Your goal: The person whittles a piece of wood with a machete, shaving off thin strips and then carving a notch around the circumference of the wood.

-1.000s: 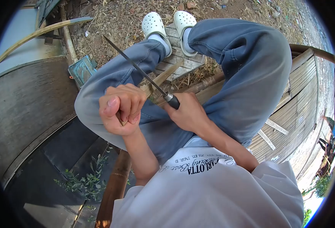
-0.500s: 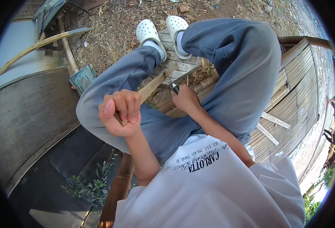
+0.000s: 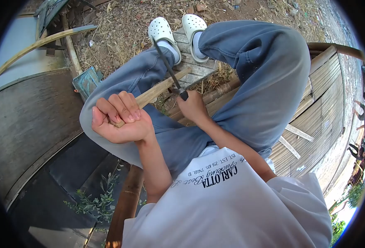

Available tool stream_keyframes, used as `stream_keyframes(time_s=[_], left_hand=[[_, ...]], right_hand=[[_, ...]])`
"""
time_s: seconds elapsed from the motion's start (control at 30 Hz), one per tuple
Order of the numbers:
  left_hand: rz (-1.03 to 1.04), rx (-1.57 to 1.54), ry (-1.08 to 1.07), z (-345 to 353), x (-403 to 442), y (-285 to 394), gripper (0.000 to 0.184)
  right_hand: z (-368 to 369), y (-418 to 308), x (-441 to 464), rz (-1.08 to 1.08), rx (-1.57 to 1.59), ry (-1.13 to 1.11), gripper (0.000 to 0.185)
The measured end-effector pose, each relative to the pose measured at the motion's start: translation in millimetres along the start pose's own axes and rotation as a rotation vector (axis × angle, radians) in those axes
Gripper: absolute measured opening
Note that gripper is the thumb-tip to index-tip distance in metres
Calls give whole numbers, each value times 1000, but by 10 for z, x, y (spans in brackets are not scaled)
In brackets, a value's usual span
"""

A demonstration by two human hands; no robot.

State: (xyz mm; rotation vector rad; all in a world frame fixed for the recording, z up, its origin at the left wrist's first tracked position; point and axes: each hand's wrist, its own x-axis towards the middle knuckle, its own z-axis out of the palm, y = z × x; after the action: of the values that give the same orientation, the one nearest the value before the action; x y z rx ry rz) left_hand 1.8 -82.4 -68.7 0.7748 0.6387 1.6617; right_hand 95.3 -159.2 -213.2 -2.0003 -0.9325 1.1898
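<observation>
My left hand [image 3: 124, 118] is closed around the near end of a pale wooden stick [image 3: 157, 91], over my bent left knee. The stick slants away between my legs toward the wooden slats under my feet. In my right hand [image 3: 193, 106] is the dark handle of a knife [image 3: 169, 68]. Its long dark blade points up and to the left, toward my left shoe. The blade crosses the stick in the view; whether its edge touches the wood I cannot tell. My fingers hide part of the handle.
Under my white clogs [image 3: 159, 29] lies a slatted wooden board [image 3: 197, 70]. On the right is a bamboo-slat panel [image 3: 315, 111] with two pale strips [image 3: 290, 147] on it. A curved wooden piece [image 3: 37, 44] and a blue-green box [image 3: 86, 82] are on the left.
The knife blade has swung up and left and now shows its flat side. My right hand has shifted slightly left. My left hand has turned, and the stick has tilted with it.
</observation>
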Motion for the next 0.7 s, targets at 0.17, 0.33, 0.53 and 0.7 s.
stream_keyframes(time_s=[0.17,0.33,0.53,0.7], left_hand=[[52,30,77,77,-43,-48,41],[90,78,163,127,-38,-69,41],[98,89,183,137,80,-108,40],[117,108,214,120,102,-76,39]], right_hand=[[-68,-350,-106,352,675,-250,25],[41,-24,107,456,920,-261,20],[-219,-453,-366,392,766,-438,21],[-67,-121,-107,308,293,-167,26]])
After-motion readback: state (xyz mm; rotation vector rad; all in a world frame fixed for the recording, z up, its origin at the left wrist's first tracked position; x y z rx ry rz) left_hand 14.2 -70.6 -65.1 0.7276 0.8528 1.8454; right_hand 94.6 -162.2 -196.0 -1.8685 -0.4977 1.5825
